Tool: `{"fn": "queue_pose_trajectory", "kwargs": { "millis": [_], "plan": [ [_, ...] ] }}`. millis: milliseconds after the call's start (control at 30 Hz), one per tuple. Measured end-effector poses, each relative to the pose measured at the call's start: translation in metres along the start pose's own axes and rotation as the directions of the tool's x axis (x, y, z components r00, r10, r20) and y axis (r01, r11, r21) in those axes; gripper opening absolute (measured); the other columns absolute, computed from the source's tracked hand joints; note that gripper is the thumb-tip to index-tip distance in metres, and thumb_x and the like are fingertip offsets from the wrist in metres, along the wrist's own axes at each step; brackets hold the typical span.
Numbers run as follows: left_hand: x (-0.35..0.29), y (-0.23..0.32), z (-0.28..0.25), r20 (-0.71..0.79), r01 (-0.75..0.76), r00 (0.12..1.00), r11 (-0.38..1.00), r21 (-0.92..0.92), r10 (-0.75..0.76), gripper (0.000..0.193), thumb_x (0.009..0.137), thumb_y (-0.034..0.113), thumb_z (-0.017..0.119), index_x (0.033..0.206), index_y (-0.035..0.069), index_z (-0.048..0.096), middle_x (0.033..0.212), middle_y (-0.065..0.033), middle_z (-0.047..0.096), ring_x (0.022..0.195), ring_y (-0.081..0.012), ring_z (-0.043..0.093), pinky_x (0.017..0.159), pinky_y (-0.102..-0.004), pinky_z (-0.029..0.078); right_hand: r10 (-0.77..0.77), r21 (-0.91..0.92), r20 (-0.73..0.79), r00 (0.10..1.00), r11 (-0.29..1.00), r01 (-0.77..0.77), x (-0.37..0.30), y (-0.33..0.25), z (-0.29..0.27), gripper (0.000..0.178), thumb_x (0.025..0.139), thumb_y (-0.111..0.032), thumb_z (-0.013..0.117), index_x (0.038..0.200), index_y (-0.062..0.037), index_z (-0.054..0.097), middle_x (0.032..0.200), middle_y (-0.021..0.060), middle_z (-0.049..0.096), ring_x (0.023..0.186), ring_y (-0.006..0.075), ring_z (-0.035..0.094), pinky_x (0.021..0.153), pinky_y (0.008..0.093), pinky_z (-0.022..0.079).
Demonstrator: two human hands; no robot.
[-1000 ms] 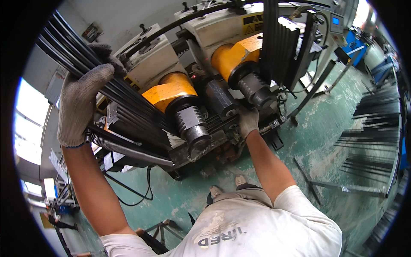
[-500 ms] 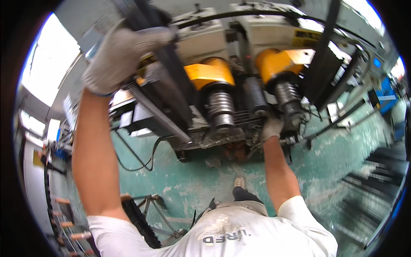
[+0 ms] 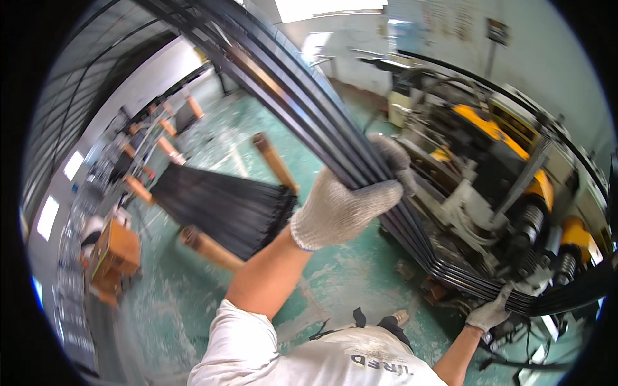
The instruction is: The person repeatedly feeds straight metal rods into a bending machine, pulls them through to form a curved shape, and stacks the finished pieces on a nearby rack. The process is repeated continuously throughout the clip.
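Observation:
A bundle of long black metal bars (image 3: 322,128) runs from the upper left down to the lower right, with a bend near its lower part. My left hand (image 3: 344,209), in a pale knitted glove, is closed around the bundle at mid-length. Farther down and to the right, my gloved right hand (image 3: 490,314) is closed on the same bundle, just past the bend. Some of its fingers are hidden by the bars. The bundle crosses in front of a machine (image 3: 460,215) with yellow parts and ridged steel rollers (image 3: 530,222).
On the left, a stack of black bars (image 3: 222,202) lies between brown-wrapped posts (image 3: 215,248). More brown-wrapped posts (image 3: 168,149) stand behind it. An orange-brown box (image 3: 116,254) is at the far left. Cables (image 3: 528,360) hang below the machine at the lower right.
My view has turned left, bringing the rack of bars into sight. The bundle has come out from the machine's rollers to its front, with both my hands on it.

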State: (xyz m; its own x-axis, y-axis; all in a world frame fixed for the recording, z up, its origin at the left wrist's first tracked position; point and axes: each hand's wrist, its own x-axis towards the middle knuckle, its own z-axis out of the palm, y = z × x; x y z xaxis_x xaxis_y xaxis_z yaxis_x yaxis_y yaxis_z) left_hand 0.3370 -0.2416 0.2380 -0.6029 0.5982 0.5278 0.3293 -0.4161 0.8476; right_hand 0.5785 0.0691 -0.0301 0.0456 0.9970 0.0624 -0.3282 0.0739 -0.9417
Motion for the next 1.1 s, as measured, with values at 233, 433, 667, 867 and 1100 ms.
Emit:
{"fn": "queue_pose_trajectory", "kwargs": {
  "millis": [233,433,667,867,1100],
  "plan": [
    [-0.275,0.082,-0.132,-0.639,0.099,0.768,0.994,0.047,-0.046,0.031,0.097,-0.003,0.075,0.127,0.002,0.067,0.108,-0.0128,0.080,0.106,-0.0243,0.079,0.099,-0.0409,0.065,0.116,-0.115,0.464,0.878,0.991,-0.069,-0.178,-0.007,0.075,0.047,0.111,-0.038,0.076,0.123,0.0078,0.074,0.109,0.0134,0.075,0.095,0.0240,0.072,0.086,0.0387,0.061],
    [-0.462,0.182,-0.144,-0.938,0.113,0.321,0.978,0.174,0.129,0.029,0.093,-0.007,0.071,0.121,0.002,0.066,0.104,-0.0136,0.080,0.100,-0.0265,0.080,0.094,-0.0417,0.067,0.297,-0.107,0.835,0.463,0.913,-0.393,-0.321,0.029,0.129,0.051,0.108,-0.021,0.081,0.150,0.0048,0.068,0.127,0.0155,0.077,0.107,0.0226,0.075,0.097,0.0388,0.064],
    [-0.643,0.270,-0.097,-0.882,0.075,-0.297,0.930,0.360,0.366,0.024,0.094,-0.005,0.067,0.117,-0.004,0.065,0.097,-0.0194,0.076,0.091,-0.0355,0.079,0.085,-0.0488,0.068,0.162,-0.163,0.986,-0.027,0.944,-0.287,-0.562,-0.036,0.173,0.038,0.110,-0.019,0.079,0.135,0.0095,0.072,0.120,0.0090,0.077,0.102,0.0177,0.068,0.095,0.0346,0.057],
    [-0.792,0.366,-0.082,-0.701,-0.074,-0.549,0.808,0.584,0.456,0.025,0.096,-0.001,0.067,0.121,-0.004,0.063,0.093,-0.0212,0.072,0.087,-0.0434,0.077,0.085,-0.0570,0.067,-0.225,0.164,0.928,-0.298,0.963,-0.216,-0.762,-0.165,0.138,0.036,0.111,-0.021,0.076,0.132,0.0079,0.074,0.119,0.0086,0.080,0.107,0.0185,0.071,0.102,0.0333,0.055],
    [-1.001,0.503,-0.047,-0.597,-0.185,-0.545,0.610,0.771,0.589,0.011,0.103,0.008,0.058,0.108,-0.001,0.063,0.095,-0.0193,0.075,0.100,-0.0411,0.074,0.108,-0.0600,0.057,-0.537,0.458,0.649,-0.539,0.841,-0.287,-1.001,-0.444,0.015,0.041,0.109,-0.023,0.067,0.145,-0.0041,0.073,0.125,0.0211,0.082,0.114,0.0349,0.077,0.103,0.0421,0.057]
  ]
}}
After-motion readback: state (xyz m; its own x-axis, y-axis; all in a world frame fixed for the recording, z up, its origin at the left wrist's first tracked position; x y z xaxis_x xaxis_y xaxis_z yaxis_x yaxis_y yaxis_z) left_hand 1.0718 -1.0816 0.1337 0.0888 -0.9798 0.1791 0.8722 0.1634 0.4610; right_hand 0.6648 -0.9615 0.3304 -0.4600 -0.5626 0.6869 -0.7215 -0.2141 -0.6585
